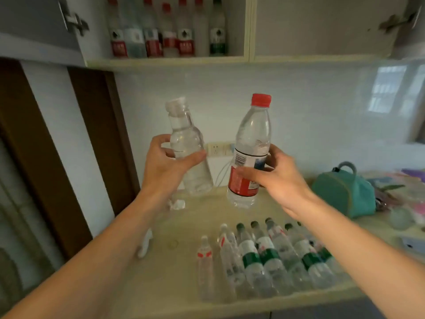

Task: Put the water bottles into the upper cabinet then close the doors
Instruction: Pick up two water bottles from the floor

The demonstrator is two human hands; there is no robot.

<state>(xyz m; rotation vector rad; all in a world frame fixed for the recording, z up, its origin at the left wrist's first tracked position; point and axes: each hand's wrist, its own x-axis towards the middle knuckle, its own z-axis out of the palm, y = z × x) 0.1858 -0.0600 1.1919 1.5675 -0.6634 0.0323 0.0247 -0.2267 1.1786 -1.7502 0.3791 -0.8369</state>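
Note:
My left hand (166,163) grips a clear unlabelled bottle with a white cap (184,134), held upright above the counter. My right hand (273,178) grips a red-capped bottle with a red label (251,143), tilted slightly, beside the first. Both hang below the upper cabinet (167,61), whose left compartment is open and holds several bottles (167,35) with red or green labels. Several more bottles (264,259) stand in rows near the counter's front edge.
The cabinet's right compartment (322,26) shows bare. Open door hinges sit at top left (73,19) and top right (397,19). A teal bag (342,192) and clutter lie at the right of the counter (174,268). A wall socket (216,148) sits behind the bottles; a dark door frame (92,134) stands left.

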